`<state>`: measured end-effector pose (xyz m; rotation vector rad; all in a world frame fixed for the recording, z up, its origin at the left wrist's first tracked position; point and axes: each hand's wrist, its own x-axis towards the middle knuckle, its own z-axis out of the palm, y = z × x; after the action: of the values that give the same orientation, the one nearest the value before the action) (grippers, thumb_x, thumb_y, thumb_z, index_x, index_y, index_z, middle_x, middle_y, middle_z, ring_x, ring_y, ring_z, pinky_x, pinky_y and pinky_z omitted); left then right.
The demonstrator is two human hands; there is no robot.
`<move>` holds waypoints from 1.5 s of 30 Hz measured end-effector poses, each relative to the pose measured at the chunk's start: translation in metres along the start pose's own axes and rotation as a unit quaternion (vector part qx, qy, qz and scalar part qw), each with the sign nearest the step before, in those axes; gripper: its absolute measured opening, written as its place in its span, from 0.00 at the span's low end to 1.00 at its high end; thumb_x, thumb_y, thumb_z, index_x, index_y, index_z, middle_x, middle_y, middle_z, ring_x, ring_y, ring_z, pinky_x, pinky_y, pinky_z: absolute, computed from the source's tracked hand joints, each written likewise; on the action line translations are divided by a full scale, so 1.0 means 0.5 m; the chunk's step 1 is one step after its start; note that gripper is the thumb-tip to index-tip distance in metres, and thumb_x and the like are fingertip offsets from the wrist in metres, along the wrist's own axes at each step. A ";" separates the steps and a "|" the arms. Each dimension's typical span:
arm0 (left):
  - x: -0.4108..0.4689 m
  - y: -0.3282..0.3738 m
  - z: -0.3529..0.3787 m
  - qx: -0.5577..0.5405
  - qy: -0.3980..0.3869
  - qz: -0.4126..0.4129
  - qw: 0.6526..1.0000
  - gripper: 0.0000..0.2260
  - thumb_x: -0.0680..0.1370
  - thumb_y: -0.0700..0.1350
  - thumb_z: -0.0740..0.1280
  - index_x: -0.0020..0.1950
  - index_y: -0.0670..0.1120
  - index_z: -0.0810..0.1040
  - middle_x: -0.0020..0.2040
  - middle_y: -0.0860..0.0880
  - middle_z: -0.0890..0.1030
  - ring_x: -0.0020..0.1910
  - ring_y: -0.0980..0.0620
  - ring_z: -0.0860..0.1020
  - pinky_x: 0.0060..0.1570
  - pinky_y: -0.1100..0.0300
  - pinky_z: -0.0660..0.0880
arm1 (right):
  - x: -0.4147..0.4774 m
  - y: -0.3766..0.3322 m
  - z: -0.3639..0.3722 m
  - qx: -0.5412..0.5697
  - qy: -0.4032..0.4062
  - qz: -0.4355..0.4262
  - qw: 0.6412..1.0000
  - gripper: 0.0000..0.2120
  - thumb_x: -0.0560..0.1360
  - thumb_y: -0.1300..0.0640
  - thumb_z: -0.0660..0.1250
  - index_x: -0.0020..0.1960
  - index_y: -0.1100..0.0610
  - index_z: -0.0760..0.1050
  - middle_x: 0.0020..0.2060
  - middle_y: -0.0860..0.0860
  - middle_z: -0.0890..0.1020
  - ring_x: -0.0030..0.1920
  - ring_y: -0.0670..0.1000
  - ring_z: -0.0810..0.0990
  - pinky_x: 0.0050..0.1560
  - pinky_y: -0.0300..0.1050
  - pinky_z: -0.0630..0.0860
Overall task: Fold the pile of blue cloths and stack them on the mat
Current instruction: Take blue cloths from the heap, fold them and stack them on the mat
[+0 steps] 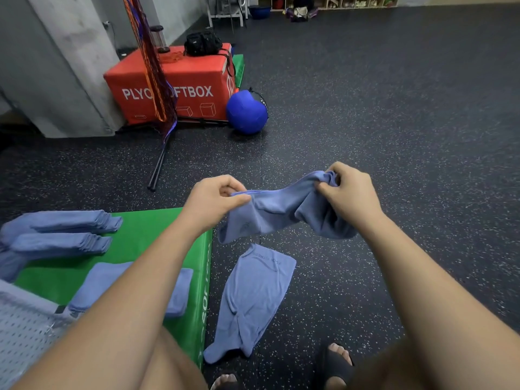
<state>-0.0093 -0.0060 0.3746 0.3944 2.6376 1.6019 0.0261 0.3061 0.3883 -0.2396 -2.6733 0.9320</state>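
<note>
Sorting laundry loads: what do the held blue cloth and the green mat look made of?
The held blue cloth looks like soft matte fabric, perhaps cotton or microfibre: it droops and creases. The green mat looks like foam under smooth vinyl, with printed lettering on its side.

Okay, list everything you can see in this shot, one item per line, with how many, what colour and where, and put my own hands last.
held cloth: one, blue, in the air between both hands
loose cloth: one, blue, on the floor beside the mat's edge
folded stacks: at least three, blue, on the mat
mat: one, green, on the floor at left
plyo box: one, red, by the far wall
bag: one, black, on top of the plyo box
ball: one, blue, right of the plyo box
cords: a bundle, orange and purple, hanging before the plyo box
floor: black, speckled
left hand: pinches one end of the held cloth
right hand: grips the bunched other end
</note>
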 end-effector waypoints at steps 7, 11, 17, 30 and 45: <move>-0.025 0.055 0.036 -0.020 -0.029 0.051 0.998 0.10 0.72 0.49 0.82 0.48 0.51 0.84 0.41 0.41 0.85 0.37 0.51 0.75 0.43 0.54 0.73 | -0.036 -0.048 0.047 -0.050 -0.067 -0.077 0.994 0.10 0.74 0.47 0.68 0.44 0.51 0.70 0.35 0.48 0.79 0.41 0.58 0.79 0.40 0.52 0.78; -0.031 0.065 0.039 -0.043 -0.052 0.034 0.997 0.09 0.71 0.46 0.84 0.46 0.49 0.86 0.41 0.42 0.86 0.39 0.52 0.78 0.46 0.52 0.76 | -0.056 -0.069 0.072 -0.037 -0.091 -0.100 0.990 0.10 0.74 0.47 0.67 0.45 0.53 0.71 0.35 0.49 0.79 0.41 0.59 0.79 0.40 0.53 0.79; -0.048 0.082 0.031 -0.060 -0.119 0.001 0.991 0.09 0.75 0.34 0.78 0.52 0.45 0.87 0.45 0.43 0.87 0.44 0.52 0.82 0.53 0.52 0.80 | -0.059 -0.070 0.086 -0.020 -0.088 -0.082 0.993 0.08 0.76 0.47 0.66 0.47 0.51 0.72 0.37 0.48 0.80 0.42 0.57 0.80 0.42 0.54 0.80; -0.047 0.097 0.028 -0.033 -0.084 0.000 0.996 0.10 0.71 0.44 0.84 0.44 0.45 0.84 0.34 0.45 0.84 0.34 0.53 0.76 0.40 0.58 0.71 | -0.082 -0.104 0.045 0.158 -0.245 -0.152 0.944 0.05 0.76 0.54 0.76 0.47 0.47 0.80 0.31 0.48 0.76 0.33 0.44 0.72 0.39 0.45 0.71; -0.053 0.097 0.000 -0.060 -0.128 0.001 0.990 0.08 0.74 0.35 0.81 0.48 0.41 0.85 0.40 0.43 0.85 0.40 0.51 0.80 0.44 0.56 0.78 | -0.084 -0.109 0.044 0.192 -0.239 -0.156 0.939 0.10 0.78 0.51 0.77 0.44 0.50 0.76 0.31 0.54 0.78 0.32 0.46 0.73 0.37 0.45 0.72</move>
<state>0.0262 0.0089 0.4141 0.5557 2.3407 1.5819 0.0551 0.2404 0.3969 0.5501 -2.7279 1.5213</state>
